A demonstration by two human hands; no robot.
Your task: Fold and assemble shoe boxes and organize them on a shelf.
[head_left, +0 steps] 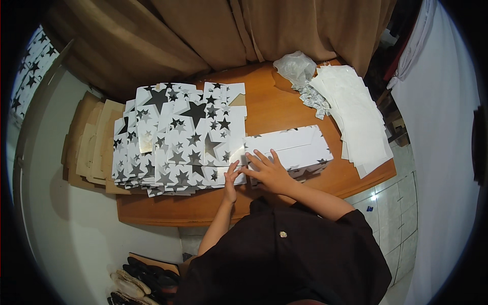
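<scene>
A white box (292, 146) printed with grey and black stars lies in front of me on the wooden table, its top made of overlapping white flaps. My right hand (271, 173) rests at the box's near left corner, fingers spread over its top edge. Beside that same left end is my left hand (231, 184), upright with its fingers stretched out and its fingertips close to those of the right. Whether the left fingertips press on the box is hard to make out. Just left of both hands lies a thick pile of flat star-printed cardboard sheets (175, 137).
White paper sheets (353, 114) fan out on the table's right side, beside a crumpled clear plastic bag (296, 68) and small whitish packets (316, 100). Brown cardboard pieces (91, 142) lean at the left wall. Brown curtains (203, 30) hang behind; shoes (140, 279) sit lower left.
</scene>
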